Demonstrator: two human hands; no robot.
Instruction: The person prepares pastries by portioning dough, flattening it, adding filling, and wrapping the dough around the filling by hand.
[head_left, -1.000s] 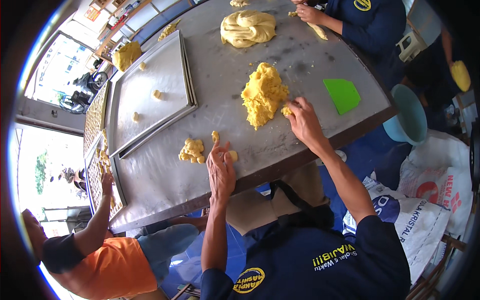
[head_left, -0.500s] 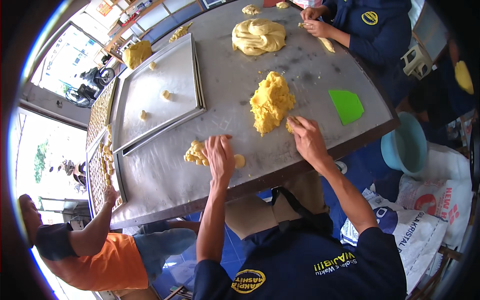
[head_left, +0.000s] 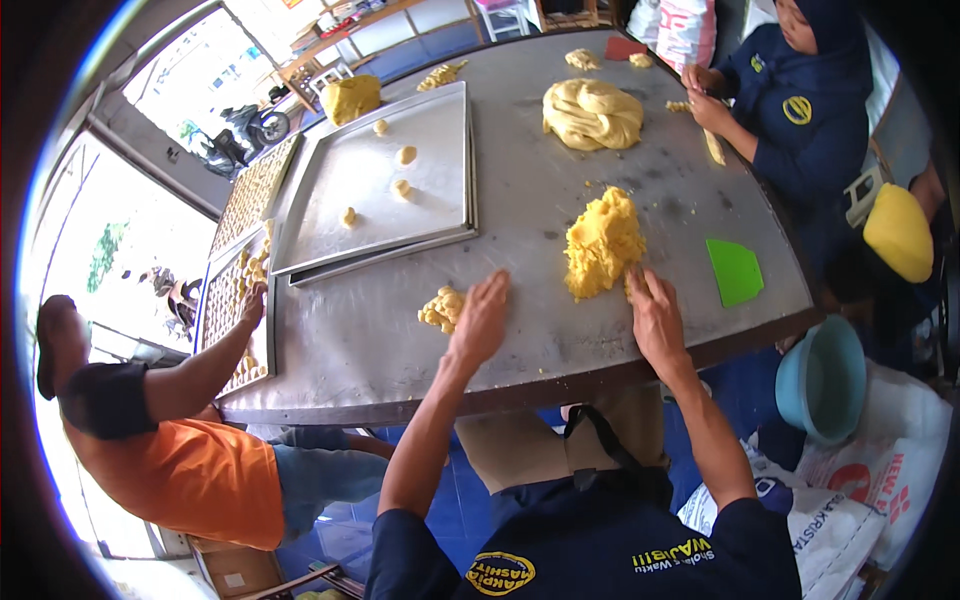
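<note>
My left hand (head_left: 482, 318) is over the steel table, fingers stretched out, with nothing seen in it. Just to its left lies a small cluster of pale dough balls (head_left: 442, 309). My right hand (head_left: 657, 318) is at the near right edge of a crumbly yellow paste mound (head_left: 605, 242). Its fingers are curled together on a bit of the paste, partly hidden by the hand. A metal baking tray (head_left: 325, 235), stacked on another, holds several separate dough pieces, among them a round one (head_left: 405, 155).
A green scraper (head_left: 735, 272) lies right of the mound; a large dough mass (head_left: 594, 115) sits beyond it. A co-worker (head_left: 800, 110) at far right handles a dough strip. Another person in orange (head_left: 190, 480) reaches to filled trays (head_left: 253, 195) at left. A blue tub (head_left: 820, 380) stands at right.
The view has shifted. The flat dough disc beside my left hand is gone from there, and one more dough piece shows over the tray. My left hand has straightened; my right has stayed by the mound.
</note>
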